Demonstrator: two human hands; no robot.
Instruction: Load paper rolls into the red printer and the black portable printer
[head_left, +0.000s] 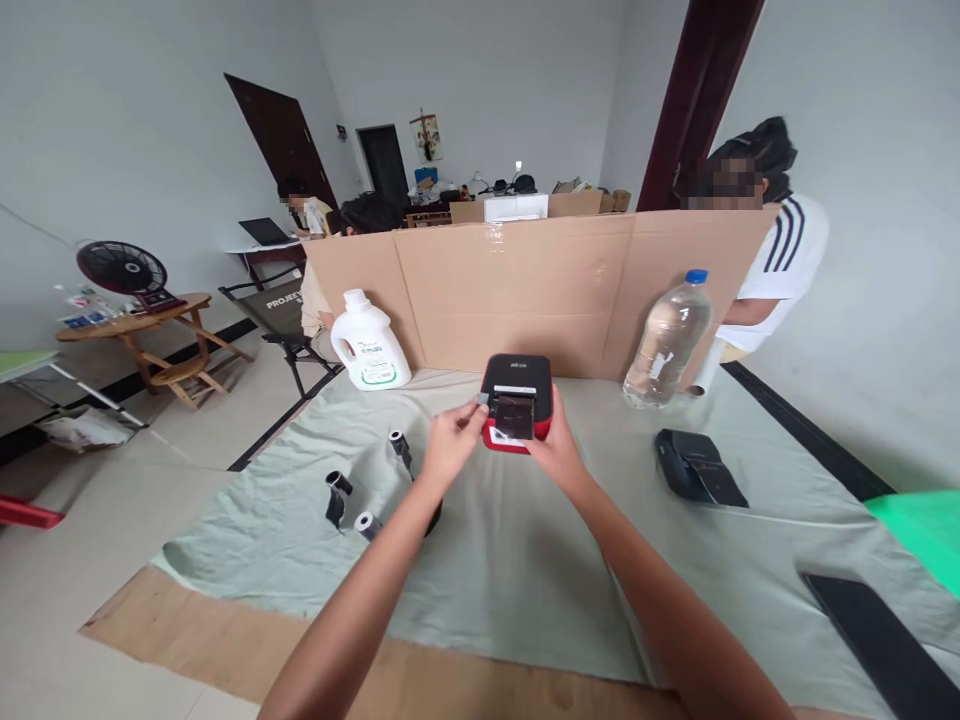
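Observation:
In the head view a black-and-red portable printer (519, 375) is held up over the cloth-covered table. A dark, shiny strip of paper (514, 418) hangs from the slot on its face. My right hand (559, 440) is closed around the printer's lower right side. At its left edge, my left hand (457, 432) pinches a small grey piece (483, 398); whether that piece is part of the printer I cannot tell. Several small rolls of dark paper, one of them a roll with a pale end (367, 525), lie left of my left forearm, which partly hides another dark object.
A cardboard screen (510, 290) stands along the back, with a white jug (370, 345) and a clear bottle (670, 340) before it. On the right lie a second black printer (697, 466) and a flat black slab (877, 630). People sit beyond the screen.

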